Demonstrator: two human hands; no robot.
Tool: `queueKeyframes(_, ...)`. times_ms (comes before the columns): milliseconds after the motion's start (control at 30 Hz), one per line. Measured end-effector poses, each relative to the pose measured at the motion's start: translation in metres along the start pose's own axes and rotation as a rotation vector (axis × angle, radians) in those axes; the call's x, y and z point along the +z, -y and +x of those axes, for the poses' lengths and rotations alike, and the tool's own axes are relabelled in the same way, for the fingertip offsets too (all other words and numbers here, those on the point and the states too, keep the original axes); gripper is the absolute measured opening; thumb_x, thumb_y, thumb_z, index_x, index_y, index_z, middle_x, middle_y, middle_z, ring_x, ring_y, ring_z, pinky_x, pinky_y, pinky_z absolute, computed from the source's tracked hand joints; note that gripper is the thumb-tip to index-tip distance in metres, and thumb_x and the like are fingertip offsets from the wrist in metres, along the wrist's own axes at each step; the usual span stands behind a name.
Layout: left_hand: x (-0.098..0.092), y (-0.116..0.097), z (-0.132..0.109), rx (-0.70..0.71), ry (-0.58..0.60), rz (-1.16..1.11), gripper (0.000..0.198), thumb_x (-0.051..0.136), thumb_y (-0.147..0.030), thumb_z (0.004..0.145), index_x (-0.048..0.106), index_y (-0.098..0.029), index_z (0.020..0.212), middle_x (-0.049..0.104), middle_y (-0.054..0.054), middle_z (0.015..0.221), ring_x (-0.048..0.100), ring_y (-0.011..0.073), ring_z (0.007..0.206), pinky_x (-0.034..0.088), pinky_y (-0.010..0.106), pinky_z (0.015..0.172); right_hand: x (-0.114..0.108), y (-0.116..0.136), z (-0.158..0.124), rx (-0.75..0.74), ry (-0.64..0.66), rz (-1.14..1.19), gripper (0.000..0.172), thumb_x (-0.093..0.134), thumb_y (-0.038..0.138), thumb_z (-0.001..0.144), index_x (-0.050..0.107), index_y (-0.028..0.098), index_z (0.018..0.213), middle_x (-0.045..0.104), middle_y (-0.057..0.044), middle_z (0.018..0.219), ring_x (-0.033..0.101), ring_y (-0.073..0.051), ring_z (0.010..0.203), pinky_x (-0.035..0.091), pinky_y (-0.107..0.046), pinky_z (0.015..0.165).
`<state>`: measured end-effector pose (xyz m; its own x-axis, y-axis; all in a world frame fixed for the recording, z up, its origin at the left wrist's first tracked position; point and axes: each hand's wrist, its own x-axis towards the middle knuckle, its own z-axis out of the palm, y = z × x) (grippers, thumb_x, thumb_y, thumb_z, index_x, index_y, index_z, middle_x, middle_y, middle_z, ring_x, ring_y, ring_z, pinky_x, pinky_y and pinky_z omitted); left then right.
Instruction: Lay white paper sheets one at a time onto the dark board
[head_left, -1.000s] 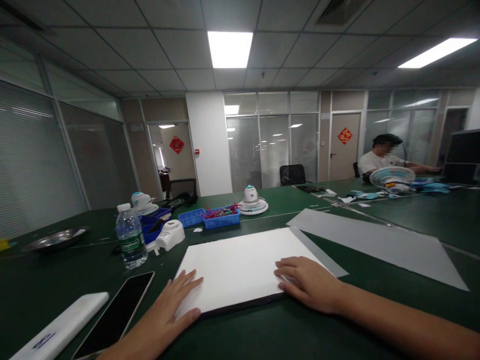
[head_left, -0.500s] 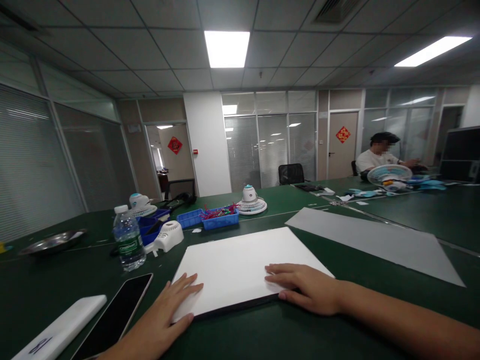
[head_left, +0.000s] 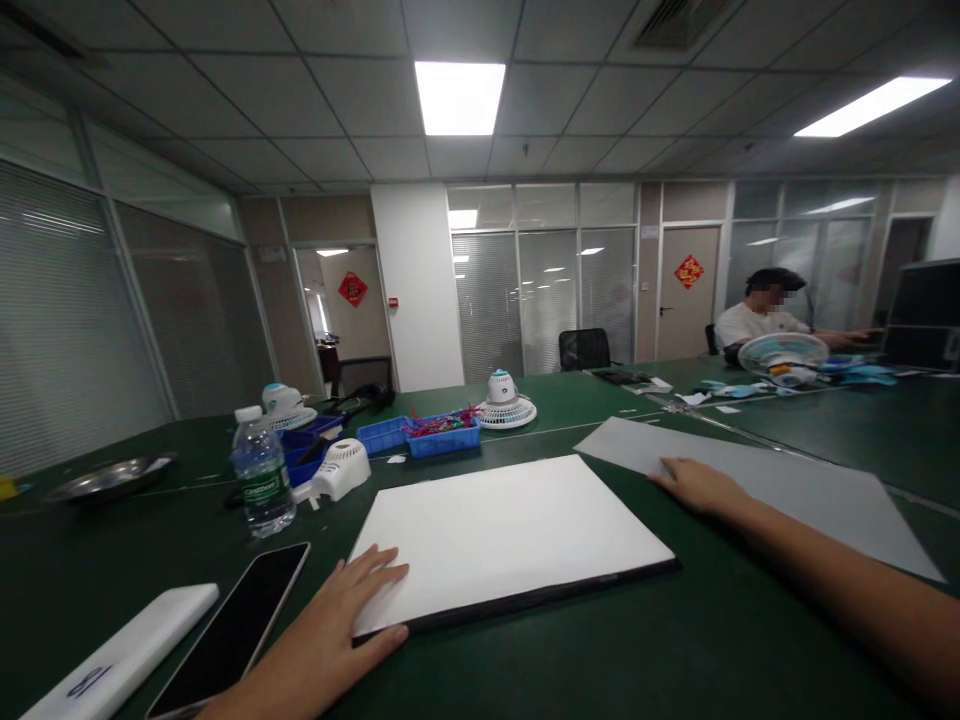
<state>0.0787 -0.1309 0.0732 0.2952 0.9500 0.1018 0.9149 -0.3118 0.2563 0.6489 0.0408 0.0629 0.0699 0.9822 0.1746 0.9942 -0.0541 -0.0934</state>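
A flat rectangular pad [head_left: 510, 530] with a white top and a dark front edge lies on the green table before me. My left hand [head_left: 337, 610] rests on its left front corner, fingers spread flat on the white top and thumb along the front edge. To the right of the pad, my right hand [head_left: 701, 487] reaches out low over the near-left edge of a large grey sheet [head_left: 810, 495]. Its fingers look stretched out, with nothing visible in them; whether they touch the sheet is unclear.
At left lie a black-screened phone [head_left: 236, 625], a white slab-like box [head_left: 127, 650], a water bottle [head_left: 262, 475] and a metal dish [head_left: 112, 478]. Blue trays [head_left: 444, 442], a white fan part [head_left: 345, 468] and a fan head [head_left: 507, 405] stand behind. A person [head_left: 765, 310] sits far right.
My right hand has lifted off the pad's right side and moved right and away from me to the grey sheet. My left hand stays on the pad. The seated person's arm now stretches further right.
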Motion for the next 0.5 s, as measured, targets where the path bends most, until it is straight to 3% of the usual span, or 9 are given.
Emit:
queueKeyframes(100,-0.003,-0.003,-0.002,0.001,-0.010,-0.017,0.063,0.054,-0.070,0.088,0.051,-0.040,0.144,0.041,0.002,0.159,0.034,0.0352,0.148,0.021,0.066,0.119,0.001,0.001,0.001,-0.004,0.012,-0.030,0.056,0.039,0.047,0.095,0.062,0.013,0.134,0.066,-0.022,0.131,0.064,-0.036,0.117,0.050,-0.049,0.094)
queueKeyframes(167,-0.001,-0.001,-0.002,0.006,-0.004,-0.015,0.063,0.053,-0.069,0.089,0.049,-0.040,0.145,0.040,0.002,0.160,0.033,0.0348,0.148,0.020,0.066,0.119,-0.002,0.008,-0.003,-0.011,-0.003,-0.055,0.048,0.036,0.041,0.096,0.070,0.014,0.118,0.071,-0.022,0.119,0.068,-0.037,0.108,0.051,-0.049,0.087)
queueKeyframes(267,0.004,0.006,-0.001,0.025,-0.008,-0.013,0.062,0.052,-0.068,0.091,0.047,-0.042,0.146,0.038,0.002,0.161,0.031,0.0337,0.149,0.017,0.066,0.120,-0.012,0.024,-0.014,-0.027,-0.072,-0.095,0.045,0.029,0.027,0.097,0.071,0.011,0.103,0.073,-0.026,0.104,0.070,-0.038,0.096,0.051,-0.049,0.077)
queueKeyframes(400,0.006,0.010,-0.002,0.028,-0.012,-0.019,0.061,0.051,-0.068,0.091,0.044,-0.043,0.147,0.036,0.000,0.163,0.028,0.0326,0.150,0.017,0.065,0.121,-0.026,0.060,-0.036,-0.134,-0.162,-0.116,0.046,0.022,0.028,0.100,0.064,0.011,0.109,0.073,-0.024,0.094,0.070,-0.037,0.084,0.049,-0.048,0.072)
queueKeyframes(500,0.004,0.008,-0.003,0.019,0.000,-0.025,0.062,0.052,-0.068,0.091,0.045,-0.042,0.147,0.036,0.001,0.163,0.027,0.0333,0.151,0.016,0.065,0.120,-0.027,0.097,-0.060,-0.311,-0.149,-0.102,0.040,0.027,0.032,0.102,0.064,0.017,0.106,0.074,-0.018,0.089,0.071,-0.032,0.080,0.050,-0.043,0.071)
